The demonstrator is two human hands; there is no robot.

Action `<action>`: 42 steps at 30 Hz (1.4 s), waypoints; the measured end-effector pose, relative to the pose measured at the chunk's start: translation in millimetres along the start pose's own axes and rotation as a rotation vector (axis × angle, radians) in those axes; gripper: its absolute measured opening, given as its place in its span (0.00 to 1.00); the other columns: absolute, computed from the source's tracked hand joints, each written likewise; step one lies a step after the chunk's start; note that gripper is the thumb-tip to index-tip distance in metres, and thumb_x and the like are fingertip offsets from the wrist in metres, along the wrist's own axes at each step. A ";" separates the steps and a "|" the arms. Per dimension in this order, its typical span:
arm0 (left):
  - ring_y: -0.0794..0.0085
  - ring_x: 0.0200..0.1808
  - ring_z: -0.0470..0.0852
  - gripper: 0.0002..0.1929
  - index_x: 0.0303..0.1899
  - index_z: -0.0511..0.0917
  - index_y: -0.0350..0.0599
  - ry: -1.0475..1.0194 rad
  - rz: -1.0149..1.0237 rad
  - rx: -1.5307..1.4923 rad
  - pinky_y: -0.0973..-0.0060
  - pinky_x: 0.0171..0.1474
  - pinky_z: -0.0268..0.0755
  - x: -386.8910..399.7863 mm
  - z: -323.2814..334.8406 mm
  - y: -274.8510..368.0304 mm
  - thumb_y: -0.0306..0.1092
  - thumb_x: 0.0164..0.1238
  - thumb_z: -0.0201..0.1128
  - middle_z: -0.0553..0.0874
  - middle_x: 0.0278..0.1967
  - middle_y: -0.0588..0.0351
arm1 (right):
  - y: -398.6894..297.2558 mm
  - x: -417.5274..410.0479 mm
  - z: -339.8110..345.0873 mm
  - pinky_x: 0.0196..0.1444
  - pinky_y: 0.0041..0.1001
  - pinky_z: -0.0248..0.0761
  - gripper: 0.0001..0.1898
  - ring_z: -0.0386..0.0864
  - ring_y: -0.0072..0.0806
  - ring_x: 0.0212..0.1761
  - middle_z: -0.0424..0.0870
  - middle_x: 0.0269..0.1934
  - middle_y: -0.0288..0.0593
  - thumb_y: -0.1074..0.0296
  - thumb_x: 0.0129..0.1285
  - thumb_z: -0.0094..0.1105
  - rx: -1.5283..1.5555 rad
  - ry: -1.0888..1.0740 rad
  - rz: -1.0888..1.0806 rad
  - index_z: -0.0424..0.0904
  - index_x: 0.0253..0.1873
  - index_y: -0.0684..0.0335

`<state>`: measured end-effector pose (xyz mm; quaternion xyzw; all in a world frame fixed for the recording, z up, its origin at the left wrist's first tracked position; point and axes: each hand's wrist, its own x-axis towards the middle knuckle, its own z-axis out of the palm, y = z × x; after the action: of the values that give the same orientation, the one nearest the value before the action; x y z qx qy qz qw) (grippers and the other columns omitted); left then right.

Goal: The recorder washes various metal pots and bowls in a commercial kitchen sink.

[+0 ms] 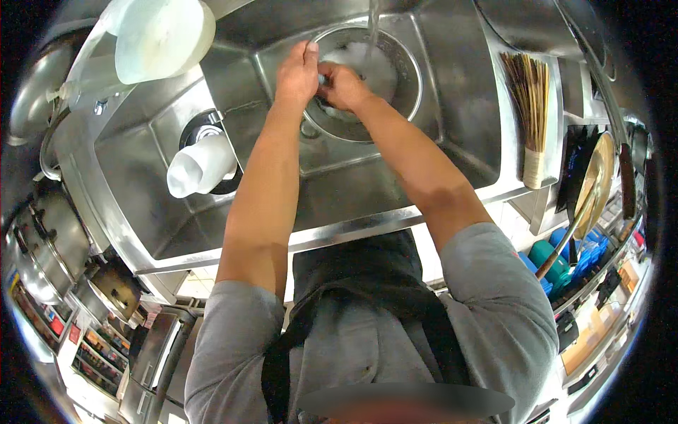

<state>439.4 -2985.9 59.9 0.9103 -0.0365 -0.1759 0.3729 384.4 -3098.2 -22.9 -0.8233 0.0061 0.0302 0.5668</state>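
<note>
A round metal bowl (420, 87) sits in the right-hand basin of a stainless steel sink (339, 183). Water (374, 24) runs down into it from above, and its inside looks whitish and wet. My left hand (297, 74) is at the bowl's left rim with the thumb stretched upward; its fingers are hidden from this angle. Close beside it, over the bowl, my right hand (344, 87) has its fingers curled round a small light-blue item (322, 79). Too little of that item shows to tell what it is.
White plastic containers (204, 164) lie over the drain fitting in the left basin. A large translucent container (159, 42) stands at the upper left. On the right ledge rests a bamboo wok brush (532, 122). Long-handled utensils (627, 180) hang further right.
</note>
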 end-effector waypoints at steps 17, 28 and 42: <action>0.33 0.45 0.80 0.18 0.46 0.76 0.42 0.205 -0.053 0.087 0.47 0.48 0.71 -15.6 6.7 2.7 0.48 0.77 0.49 0.83 0.40 0.31 | -29.5 35.8 -18.3 0.49 0.39 0.77 0.15 0.86 0.45 0.39 0.87 0.38 0.55 0.66 0.56 0.63 0.478 0.692 0.387 0.82 0.45 0.70; 0.34 0.47 0.80 0.26 0.47 0.79 0.39 0.173 -0.047 0.069 0.49 0.50 0.71 -7.7 -0.9 0.7 0.54 0.78 0.44 0.83 0.42 0.31 | -55.1 30.6 -15.8 0.47 0.32 0.74 0.16 0.80 0.31 0.42 0.86 0.43 0.44 0.68 0.57 0.66 0.544 0.680 0.517 0.81 0.49 0.67; 0.41 0.50 0.82 0.28 0.53 0.80 0.40 0.246 -0.034 -0.005 0.55 0.55 0.71 -2.6 2.9 -11.1 0.57 0.77 0.44 0.85 0.45 0.35 | -31.4 0.5 -49.0 0.59 0.37 0.71 0.27 0.80 0.45 0.56 0.80 0.58 0.56 0.71 0.56 0.56 -0.630 -0.992 0.364 0.74 0.64 0.64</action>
<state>435.3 -2979.3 51.1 0.9246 0.0253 -0.0691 0.3737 388.4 -3132.7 23.8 -0.8248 -0.1270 0.5063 0.2174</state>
